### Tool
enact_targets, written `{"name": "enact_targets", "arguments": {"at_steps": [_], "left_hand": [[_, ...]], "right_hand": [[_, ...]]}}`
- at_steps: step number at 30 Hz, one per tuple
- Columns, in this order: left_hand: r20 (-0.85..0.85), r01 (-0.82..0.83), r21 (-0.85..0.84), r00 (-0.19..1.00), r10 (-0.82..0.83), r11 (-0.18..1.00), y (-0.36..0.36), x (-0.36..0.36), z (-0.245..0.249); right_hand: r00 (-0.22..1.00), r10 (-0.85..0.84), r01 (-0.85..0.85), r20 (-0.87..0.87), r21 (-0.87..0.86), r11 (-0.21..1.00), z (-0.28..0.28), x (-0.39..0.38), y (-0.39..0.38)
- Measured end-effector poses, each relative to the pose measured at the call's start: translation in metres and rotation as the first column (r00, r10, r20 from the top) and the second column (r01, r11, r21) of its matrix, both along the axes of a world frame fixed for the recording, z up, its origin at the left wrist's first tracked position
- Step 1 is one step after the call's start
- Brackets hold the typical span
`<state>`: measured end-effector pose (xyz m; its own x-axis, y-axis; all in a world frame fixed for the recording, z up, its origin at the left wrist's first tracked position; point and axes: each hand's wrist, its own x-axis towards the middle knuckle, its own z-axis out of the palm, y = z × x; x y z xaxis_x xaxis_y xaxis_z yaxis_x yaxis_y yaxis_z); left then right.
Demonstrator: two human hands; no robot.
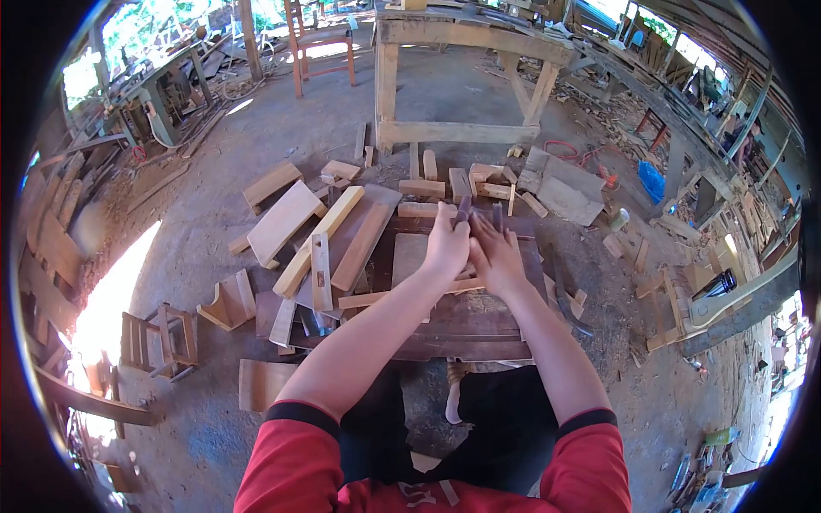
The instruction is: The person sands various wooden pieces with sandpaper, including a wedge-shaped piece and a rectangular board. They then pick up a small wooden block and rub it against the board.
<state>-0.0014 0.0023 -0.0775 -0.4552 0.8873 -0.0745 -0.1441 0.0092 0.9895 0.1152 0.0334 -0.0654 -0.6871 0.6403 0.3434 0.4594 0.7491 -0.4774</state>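
Observation:
Both arms reach forward over a low dark wooden bench. My left hand is closed around a dark, narrow piece that sticks up past the thumb. Beside it, touching or nearly so, my right hand is angled down with its fingers close together near a second dark upright piece. What the right fingers hold, if anything, is hidden. Below the hands a light wooden strip lies across the bench. A flat board rests left of my left hand.
Wood blocks and long strips are piled left of the hands. A wooden table stands ahead. Small wooden frames sit on the floor at left. A blue bag and a clamp-like wooden piece with a dark bottle are at right.

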Motion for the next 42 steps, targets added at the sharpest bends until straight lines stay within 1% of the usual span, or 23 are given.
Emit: {"name": "enact_targets", "arguments": {"at_steps": [1, 3, 4, 6, 7, 8, 9, 10, 12, 13, 15, 16, 18, 19, 20, 22, 24, 25, 26, 28, 32, 37, 42], "left_hand": [[0.153, -0.017, -0.048, 0.988, 0.024, 0.999, -0.015, 0.003, 0.024], [0.214, -0.024, -0.062, 0.976, 0.037, 0.998, -0.021, 0.001, 0.037], [0.271, -0.026, -0.071, 0.962, 0.044, 0.997, -0.023, -0.001, 0.042], [0.239, 0.038, -0.147, 0.971, -0.002, 0.988, -0.021, -0.008, 0.032], [0.0, 0.095, -0.164, 0.995, -0.096, 0.982, -0.007, -0.013, 0.008], [-0.245, 0.135, -0.19, 0.953, -0.179, 0.973, 0.002, -0.018, -0.001], [-0.434, 0.226, -0.132, 0.862, -0.261, 0.965, -0.002, -0.017, 0.003], [-0.636, 0.207, -0.097, 0.739, -0.221, 0.973, 0.002, -0.013, -0.014], [-0.499, 0.218, -0.183, 0.82, -0.281, 0.959, -0.017, -0.003, 0.01], [-0.499, 0.208, -0.182, 0.822, -0.273, 0.961, -0.021, -0.006, 0.017], [-0.373, 0.185, -0.289, 0.882, -0.288, 0.94, -0.024, -0.01, 0.025], [-0.368, 0.181, -0.286, 0.886, -0.282, 0.941, -0.014, -0.014, 0.01], [-0.204, 0.117, -0.001, 0.972, -0.115, 0.993, 0.003, -0.02, -0.018], [-0.197, 0.073, -0.043, 0.977, -0.08, 0.996, 0.003, -0.023, -0.02], [-0.189, 0.061, -0.048, 0.979, -0.069, 0.997, 0.005, -0.025, -0.021], [0.108, 0.209, -0.387, 0.978, -0.181, 0.898, -0.002, -0.028, -0.004], [0.284, 0.399, -0.275, 0.903, -0.322, 0.875, -0.012, -0.025, 0.005], [0.383, 0.447, -0.156, 0.849, -0.363, 0.881, -0.016, -0.022, 0.012], [0.369, 0.44, -0.064, 0.845, -0.388, 0.896, -0.02, -0.018, 0.019], [0.416, 0.395, 0.075, 0.822, -0.389, 0.916, -0.01, -0.018, 0.01], [0.437, 0.307, 0.091, 0.842, -0.315, 0.947, 0.001, -0.011, 0.009], [0.175, 0.1, -0.047, 0.981, -0.09, 0.994, 0.016, 0.007, 0.015], [0.113, 0.149, 0.104, 0.981, -0.16, 0.983, 0.031, 0.02, -0.011]], "right_hand": [[1.0, 0.006, -0.006, 0.003, -0.003, 1.0, -0.002, -0.001, 0.0], [0.983, -0.001, -0.018, 0.182, 0.105, 0.994, -0.003, -0.004, -0.005], [0.983, 0.005, -0.024, 0.184, 0.101, 0.995, -0.001, -0.006, -0.01], [0.971, -0.068, 0.008, 0.227, 0.257, 0.966, 0.004, -0.007, -0.023], [0.972, -0.06, -0.003, 0.228, 0.266, 0.964, 0.004, -0.007, -0.023], [0.932, -0.079, 0.045, 0.354, 0.105, 0.993, 0.004, -0.01, -0.02], [0.877, -0.075, 0.113, 0.474, -0.052, 0.992, 0.003, -0.014, -0.017], [0.882, -0.063, 0.096, 0.467, -0.047, 0.994, -0.01, -0.014, -0.011], [0.99, -0.041, 0.058, 0.136, -0.122, 0.991, -0.039, -0.01, 0.006], [0.99, -0.032, 0.049, 0.136, -0.121, 0.991, -0.032, -0.01, 0.005], [0.971, -0.143, 0.199, 0.191, -0.314, 0.928, -0.017, -0.006, 0.001], [0.971, -0.138, 0.195, 0.196, -0.311, 0.93, -0.013, -0.005, 0.002], [0.991, -0.059, 0.017, -0.122, -0.319, 0.948, -0.009, -0.002, 0.003], [0.942, -0.027, -0.106, -0.334, -0.373, 0.922, -0.02, -0.004, 0.01], [0.945, -0.017, -0.114, -0.326, -0.379, 0.918, -0.024, -0.001, 0.013], [0.832, -0.094, -0.232, -0.548, -0.496, 0.837, -0.014, -0.002, 0.008], [0.765, -0.087, -0.357, -0.638, -0.532, 0.768, -0.005, -0.004, 0.001], [0.802, -0.011, -0.4, -0.597, -0.551, 0.732, -0.009, -0.001, 0.006], [0.798, -0.079, -0.362, -0.597, -0.58, 0.73, -0.026, 0.0, 0.017], [0.722, -0.22, -0.405, -0.656, -0.658, 0.635, -0.011, -0.006, 0.009], [0.593, -0.355, -0.517, -0.723, -0.679, 0.521, 0.007, -0.01, 0.006], [0.437, -0.613, -0.569, -0.658, -0.731, 0.378, 0.01, 0.003, 0.03], [0.359, -0.68, -0.501, -0.64, -0.746, 0.438, 0.011, 0.021, 0.047]]}}
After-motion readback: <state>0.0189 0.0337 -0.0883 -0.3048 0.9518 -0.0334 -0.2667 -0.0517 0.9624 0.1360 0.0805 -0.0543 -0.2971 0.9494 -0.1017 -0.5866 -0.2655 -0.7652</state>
